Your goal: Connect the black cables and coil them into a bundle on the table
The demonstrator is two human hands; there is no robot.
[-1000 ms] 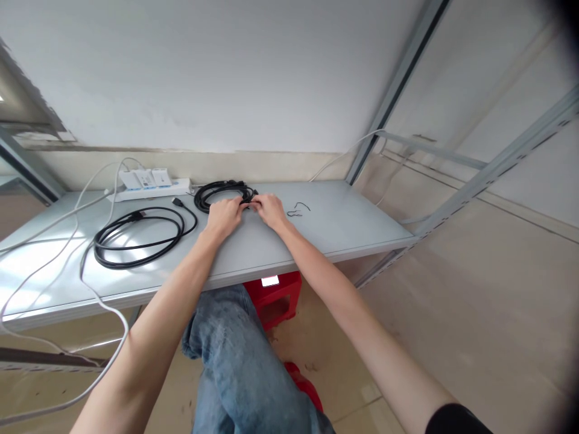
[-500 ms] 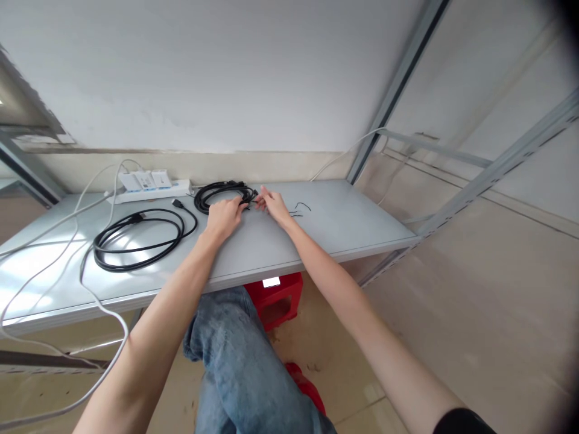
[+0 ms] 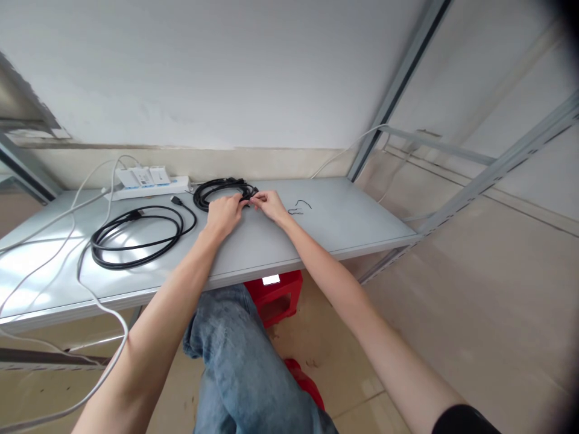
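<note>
A small coil of black cable (image 3: 212, 190) lies near the back of the grey shelf top (image 3: 325, 226). My left hand (image 3: 224, 215) rests closed over the coil's right side, gripping the bundled strands. My right hand (image 3: 271, 205) is beside it, fingers pinched at the same spot on the coil; what it pinches is too small to make out. A thin black wire tie (image 3: 299, 208) lies loose on the shelf just right of my right hand.
A larger black cable coil (image 3: 136, 236) lies to the left. A white power strip (image 3: 147, 182) with white adapters sits at the back left, its white cords (image 3: 67, 265) trailing off the front edge. A red stool (image 3: 275, 298) stands under the shelf, by my jeans-clad leg (image 3: 244, 367).
My right hand lifted away from the coil with fingers spread, then came back and pinched at it again. The left hand stayed on the coil.
</note>
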